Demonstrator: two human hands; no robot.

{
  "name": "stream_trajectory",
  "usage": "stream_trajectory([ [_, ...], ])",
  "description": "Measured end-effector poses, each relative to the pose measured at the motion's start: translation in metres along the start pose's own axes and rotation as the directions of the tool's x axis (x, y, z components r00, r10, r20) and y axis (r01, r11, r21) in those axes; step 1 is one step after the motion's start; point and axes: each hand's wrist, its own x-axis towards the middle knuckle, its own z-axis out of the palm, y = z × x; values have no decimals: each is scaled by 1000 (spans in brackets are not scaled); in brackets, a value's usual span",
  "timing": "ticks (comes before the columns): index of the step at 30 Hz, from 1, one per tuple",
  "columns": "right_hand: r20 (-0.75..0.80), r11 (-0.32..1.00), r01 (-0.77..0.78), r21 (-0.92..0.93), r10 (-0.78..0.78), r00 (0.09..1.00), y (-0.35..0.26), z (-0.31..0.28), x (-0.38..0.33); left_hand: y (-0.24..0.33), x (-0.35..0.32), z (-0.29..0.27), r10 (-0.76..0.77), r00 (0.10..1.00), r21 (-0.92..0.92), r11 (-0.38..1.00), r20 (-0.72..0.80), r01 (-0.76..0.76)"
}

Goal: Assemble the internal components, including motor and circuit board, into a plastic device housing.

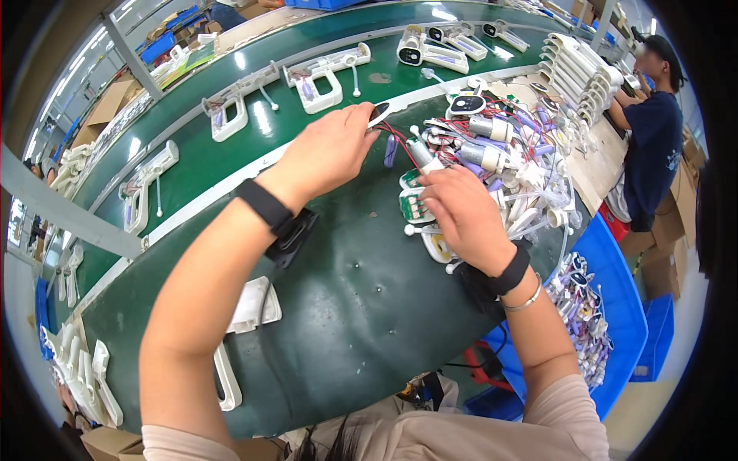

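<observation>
My left hand (327, 157) is closed in a pinch on a small oval panel (380, 114), dark-faced with a white rim. Red wires run down from it toward a silver motor (420, 153) with a white end. At the near edge of a heap of parts, my right hand (467, 211) has its fingers bent together beside that motor. Its fingertips are partly hidden, so what they grip does not show. Green circuit boards (413, 206) in white housings lie just left of those fingers. A purple cylinder (390, 151) rests between my hands.
The heap (530, 146) holds motors, wires and clear pieces. White casings (315, 92) lie on the green conveyor (261, 115) behind. A blue bin (626, 307) of parts stands at right. White shells (576, 65) are stacked near a person (649, 131) in dark clothes.
</observation>
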Motion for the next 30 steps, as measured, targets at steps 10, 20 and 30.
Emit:
stream_trajectory([
  [10, 120, 657, -269, 704, 264, 957, -103, -53, 34, 79, -71, -157, 121, 969, 178, 980, -216, -82],
  [20, 153, 965, 51, 257, -93, 984, -143, -24, -16, 109, -162, -133, 81, 996, 224, 972, -24, -73],
  [30, 95, 994, -101, -39, 104, 990, -64, -33, -44, 108, -209, -97, -150, 987, 87, 984, -52, 154],
])
